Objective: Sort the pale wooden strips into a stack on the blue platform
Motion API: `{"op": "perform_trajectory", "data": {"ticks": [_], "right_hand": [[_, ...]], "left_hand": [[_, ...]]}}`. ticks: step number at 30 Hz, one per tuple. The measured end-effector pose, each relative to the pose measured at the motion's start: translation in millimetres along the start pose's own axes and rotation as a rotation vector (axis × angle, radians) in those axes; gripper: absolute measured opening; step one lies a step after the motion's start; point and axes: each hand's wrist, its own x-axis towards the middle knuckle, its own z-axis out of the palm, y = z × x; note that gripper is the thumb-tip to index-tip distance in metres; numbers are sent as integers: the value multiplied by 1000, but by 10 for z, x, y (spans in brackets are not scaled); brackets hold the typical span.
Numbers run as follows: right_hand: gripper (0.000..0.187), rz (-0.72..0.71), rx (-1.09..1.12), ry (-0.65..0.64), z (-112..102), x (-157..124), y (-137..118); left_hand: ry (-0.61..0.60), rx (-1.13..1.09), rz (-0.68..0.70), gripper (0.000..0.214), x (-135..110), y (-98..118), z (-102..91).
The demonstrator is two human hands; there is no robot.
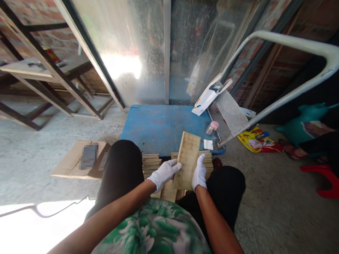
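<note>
I hold a flat rectangular wooden board (187, 158) upright-tilted between my knees. My left hand (164, 173), in a white glove, grips its left edge low down. My right hand (199, 173), also gloved in white, is closed on its right edge. Behind the board lie two stacks of similar thin wooden boards, one stack (151, 164) at the left and another stack (208, 159) at the right, at the near edge of a blue platform (159, 127).
A white bag (209, 96) and a small pink-capped container (212, 127) sit on the blue platform's right side. A cardboard sheet (79, 163) lies on the concrete at left. Metal frames stand at far left; a grey tube handle (304, 46) arches at right.
</note>
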Motion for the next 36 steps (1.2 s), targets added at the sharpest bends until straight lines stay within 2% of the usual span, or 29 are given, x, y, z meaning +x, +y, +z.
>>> {"op": "perform_trajectory", "data": {"ticks": [3,6,12,17,23,30,33,36], "right_hand": [[85,122,43,46,-8,-63,-83],[82,181,31,90,-23,-106,-142],[75,130,80,80,-38,-112,-95],[70,45,37,104,-21,-65,18],[65,-19,-30,103,0,-45,79],[79,-3,-87,39,9,-75,83],[81,16,-112,24,29,-71,99],[81,69,-94,-12,67,-79,104]], "left_hand": [[45,3,-21,56,6,-61,-13],[67,-12,-14,54,28,-140,-18],[107,-70,-46,49,28,-189,-6],[123,-90,-53,51,5,-181,-46],[78,-70,-95,63,19,-255,-159],[-60,-6,-66,68,59,-252,-288],[-95,-51,-80,66,114,-308,-346],[-79,-151,-97,64,188,-389,-383]]}}
